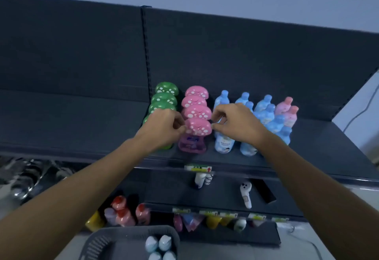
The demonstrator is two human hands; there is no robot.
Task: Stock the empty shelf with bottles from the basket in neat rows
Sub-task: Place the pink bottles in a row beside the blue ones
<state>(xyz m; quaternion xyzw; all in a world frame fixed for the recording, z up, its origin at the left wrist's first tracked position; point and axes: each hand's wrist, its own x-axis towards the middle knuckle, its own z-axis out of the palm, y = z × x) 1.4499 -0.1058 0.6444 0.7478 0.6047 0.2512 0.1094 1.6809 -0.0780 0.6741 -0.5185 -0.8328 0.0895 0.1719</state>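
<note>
On the dark top shelf (pixel 82 128) stand rows of bottles: green mushroom-capped ones (pixel 165 97), pink mushroom-capped ones (pixel 195 103), blue bottles (pixel 262 107) and two pink bottles (pixel 288 110). The front pink mushroom bottle (pixel 198 129) stands upright near the shelf's front edge. My left hand (pixel 164 126) pinches its cap from the left, my right hand (pixel 235 122) from the right. The grey basket (pixel 114 239) sits low at the bottom centre with several pale blue bottles (pixel 159 246) in it.
The left half of the top shelf is bare. Below, a lower shelf (pixel 225 196) holds white items; further down hang red-capped bottles (pixel 123 212) and coloured packets (pixel 205 220). Metal utensils (pixel 24 177) lie at the left. A wall (pixel 359 105) closes the right.
</note>
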